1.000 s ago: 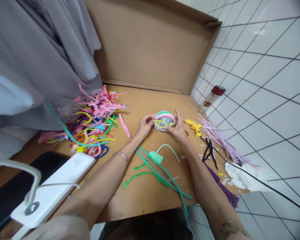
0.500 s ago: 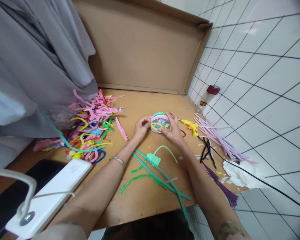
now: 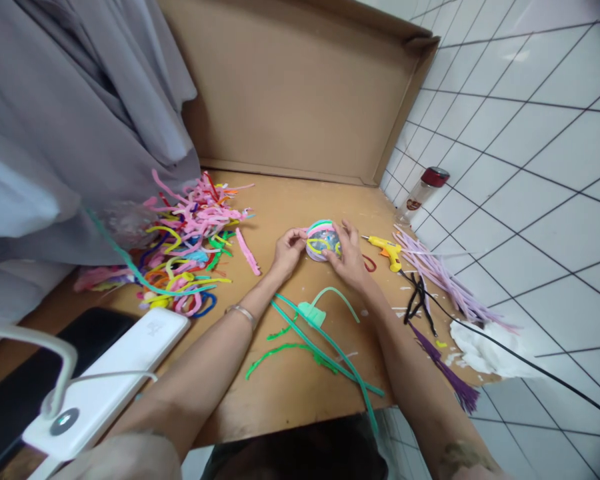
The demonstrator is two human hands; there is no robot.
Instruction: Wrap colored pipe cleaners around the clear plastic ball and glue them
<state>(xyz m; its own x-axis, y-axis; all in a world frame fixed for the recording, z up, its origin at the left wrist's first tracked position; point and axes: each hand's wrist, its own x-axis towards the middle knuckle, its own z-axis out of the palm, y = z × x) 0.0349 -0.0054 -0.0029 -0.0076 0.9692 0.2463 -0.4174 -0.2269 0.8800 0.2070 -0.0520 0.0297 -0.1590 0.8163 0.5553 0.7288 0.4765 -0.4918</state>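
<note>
A round, clear-looking piece [image 3: 325, 241] is banded with green, pink, lilac and yellow pipe cleaners, and sits between my two hands above the table. My right hand [image 3: 349, 259] grips it from the right, thumb low on its front and fingers over its far side. At its left edge my left hand [image 3: 289, 255] has thumb and fingertips pinched together on the end of a pink pipe cleaner [image 3: 304, 231]. Nearer to me lie long teal pipe cleaners [image 3: 330, 343], a mint-green patch [image 3: 312, 315] and bright green twisted strips [image 3: 275, 351].
On the left is a heap of coloured pipe cleaners [image 3: 205, 220], with a white power bank [image 3: 115, 373] in front. At right lie a yellow glue gun [image 3: 389, 251] with a black cord, lilac stems [image 3: 440, 283], black pieces [image 3: 416, 300], a purple bundle [image 3: 450, 373] and a jar [image 3: 423, 193].
The camera's view has shifted slightly, so everything sits a little to the right and higher. Both hands keep nearly the same hold on the round piece.
</note>
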